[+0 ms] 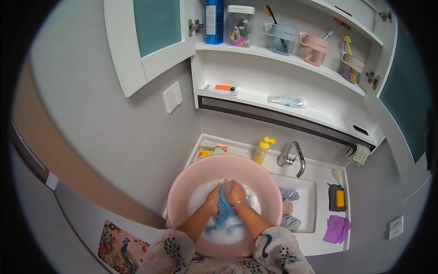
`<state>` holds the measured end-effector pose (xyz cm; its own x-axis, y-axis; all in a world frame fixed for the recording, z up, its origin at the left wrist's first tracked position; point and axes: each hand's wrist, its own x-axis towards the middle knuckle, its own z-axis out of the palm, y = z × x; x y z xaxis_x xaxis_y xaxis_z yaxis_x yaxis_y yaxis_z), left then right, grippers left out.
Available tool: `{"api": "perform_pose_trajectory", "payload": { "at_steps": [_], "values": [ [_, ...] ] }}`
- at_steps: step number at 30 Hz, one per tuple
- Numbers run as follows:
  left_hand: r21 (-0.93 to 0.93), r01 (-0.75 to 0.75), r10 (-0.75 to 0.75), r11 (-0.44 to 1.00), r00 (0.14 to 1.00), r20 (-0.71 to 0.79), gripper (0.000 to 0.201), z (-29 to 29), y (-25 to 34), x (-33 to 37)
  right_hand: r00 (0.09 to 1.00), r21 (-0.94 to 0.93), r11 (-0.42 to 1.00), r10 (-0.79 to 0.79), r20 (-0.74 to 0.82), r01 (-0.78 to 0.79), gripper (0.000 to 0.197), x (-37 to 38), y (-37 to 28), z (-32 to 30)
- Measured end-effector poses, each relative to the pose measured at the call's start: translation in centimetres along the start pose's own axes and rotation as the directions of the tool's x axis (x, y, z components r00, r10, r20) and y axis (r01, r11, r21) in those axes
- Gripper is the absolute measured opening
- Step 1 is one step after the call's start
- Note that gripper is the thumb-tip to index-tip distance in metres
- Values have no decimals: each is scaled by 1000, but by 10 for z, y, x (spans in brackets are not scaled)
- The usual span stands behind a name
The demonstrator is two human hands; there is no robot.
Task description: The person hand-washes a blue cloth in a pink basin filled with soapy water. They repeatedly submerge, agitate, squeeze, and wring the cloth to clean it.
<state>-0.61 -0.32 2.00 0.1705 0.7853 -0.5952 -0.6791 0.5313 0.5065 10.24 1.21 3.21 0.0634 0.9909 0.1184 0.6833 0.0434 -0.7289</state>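
A large pink basin [182, 179] holds white suds and a blue wet cloth [223, 211]. My left hand [213, 198] and my right hand [235, 192] are close together over the suds, both closed on the upper part of the cloth. Its lower part spreads into the foam toward me. A bracelet circles my right wrist. Which garment the cloth might be, I cannot make out.
Right of the basin, a white sink [310, 201] holds several crumpled cloths [289, 208] under a chrome faucet [292, 159]. A yellow bottle [263, 150] stands behind the basin. A purple cloth [336, 229] and an orange soap bar [340, 198] lie on the right counter. Open cabinet doors hang overhead.
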Motion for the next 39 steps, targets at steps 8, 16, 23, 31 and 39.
{"api": "perform_pose_trajectory", "payload": {
  "at_steps": [8,16,23,31,39],
  "values": [
    [-153,-185,225,971,923,313,24,-67,1,60,882,296,836,-400,-249,462,12,-33,-31,7],
    [543,-435,483,718,873,61,39,11,-24,7,961,-84,960,-273,-51,269,24,-9,6,-2],
    [-323,-28,106,946,968,226,28,-19,-19,24,909,-168,897,-416,-5,410,21,-19,2,33],
    [664,-383,486,642,873,34,44,-46,-3,48,936,215,912,330,120,-349,45,13,96,38],
    [797,-145,357,586,929,-93,37,-83,-22,72,961,200,957,164,221,-209,42,3,99,51]
  ]
}}
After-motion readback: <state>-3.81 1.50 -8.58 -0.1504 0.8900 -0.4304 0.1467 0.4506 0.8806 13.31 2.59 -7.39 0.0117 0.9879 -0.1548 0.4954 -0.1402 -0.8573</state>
